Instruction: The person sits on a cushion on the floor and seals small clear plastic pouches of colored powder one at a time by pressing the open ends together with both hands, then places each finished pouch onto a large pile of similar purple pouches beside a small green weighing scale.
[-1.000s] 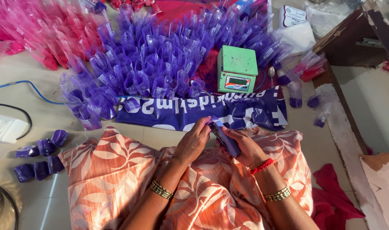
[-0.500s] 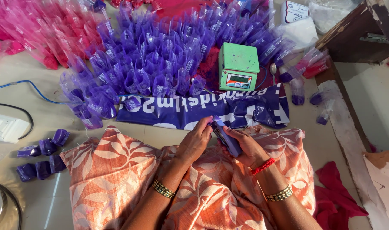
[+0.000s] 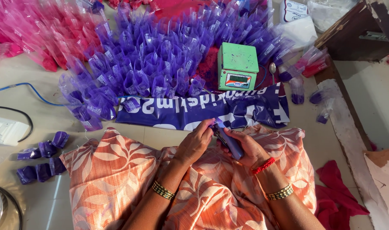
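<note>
Over the lap, little has changed: right hand (image 3: 245,147) still grips the purple stapler (image 3: 229,140) (angled), left hand (image 3: 196,142) pinching its tip.

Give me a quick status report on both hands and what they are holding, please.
Left hand pinching the top of a small purple packet. Right hand gripping a blue stapler-like tool against it. Both over the lap; nothing in the way.
</note>
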